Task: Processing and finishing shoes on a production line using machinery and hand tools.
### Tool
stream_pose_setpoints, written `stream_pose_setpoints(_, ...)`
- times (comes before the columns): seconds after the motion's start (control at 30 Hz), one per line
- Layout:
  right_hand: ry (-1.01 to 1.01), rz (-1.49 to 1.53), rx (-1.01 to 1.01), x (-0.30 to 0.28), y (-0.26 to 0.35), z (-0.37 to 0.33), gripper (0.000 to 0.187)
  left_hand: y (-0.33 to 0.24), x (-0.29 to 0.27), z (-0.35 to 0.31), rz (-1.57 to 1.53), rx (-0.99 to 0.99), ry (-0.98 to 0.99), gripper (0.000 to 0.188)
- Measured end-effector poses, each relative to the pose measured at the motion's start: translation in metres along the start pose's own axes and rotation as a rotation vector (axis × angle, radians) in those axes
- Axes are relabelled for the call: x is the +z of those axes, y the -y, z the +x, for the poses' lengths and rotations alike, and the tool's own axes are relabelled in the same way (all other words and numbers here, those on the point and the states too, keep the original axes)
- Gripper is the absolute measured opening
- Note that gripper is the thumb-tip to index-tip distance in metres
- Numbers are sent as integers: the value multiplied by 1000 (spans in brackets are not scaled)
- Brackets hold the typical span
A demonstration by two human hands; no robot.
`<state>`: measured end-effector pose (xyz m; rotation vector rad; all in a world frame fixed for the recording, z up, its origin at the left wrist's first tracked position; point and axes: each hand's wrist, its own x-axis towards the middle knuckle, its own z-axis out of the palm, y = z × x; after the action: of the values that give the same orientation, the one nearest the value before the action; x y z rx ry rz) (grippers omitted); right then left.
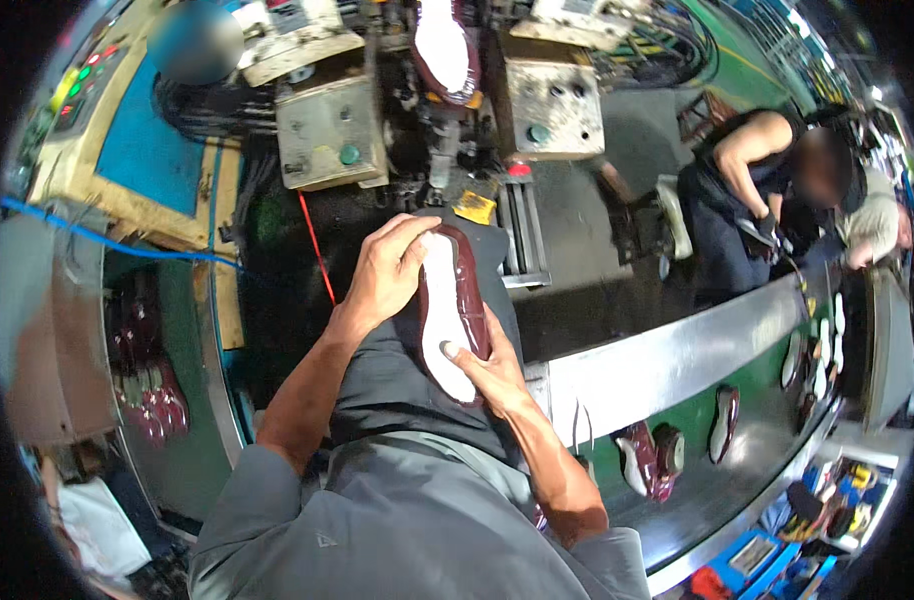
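Above my lap I hold a glossy dark red shoe upper [468, 290], its white underside turned up toward me. My left hand [389, 265] grips the upper end of it, fingers over the edge. Lower down, my right hand [492, 370] wraps round the right side, with its thumb pressed on the white sole face. A similar dark red shoe with a white bottom [445, 55] sits in the machine straight ahead, apart from my hands.
Two worn control boxes [329, 130] [552, 112] flank the machine. On the right runs a green conveyor [697, 480] with several shoes and a metal edge [667, 375]. More red shoes [155, 400] lie at left. A co-worker [737, 190] bends at far right.
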<state>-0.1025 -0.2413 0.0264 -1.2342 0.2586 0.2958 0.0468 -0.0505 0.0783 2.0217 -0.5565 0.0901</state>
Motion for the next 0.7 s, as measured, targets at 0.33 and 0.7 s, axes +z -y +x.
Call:
stream_pose_setpoints(0.33, 23, -151, -47, -28, 6, -2, 105, -15, 16, -9, -100, 56, -39, 36)
stream_pose_setpoints(0.7, -29, -443, -275, -12, 12, 2, 116, -30, -13, -40, -220, 46, 6, 76)
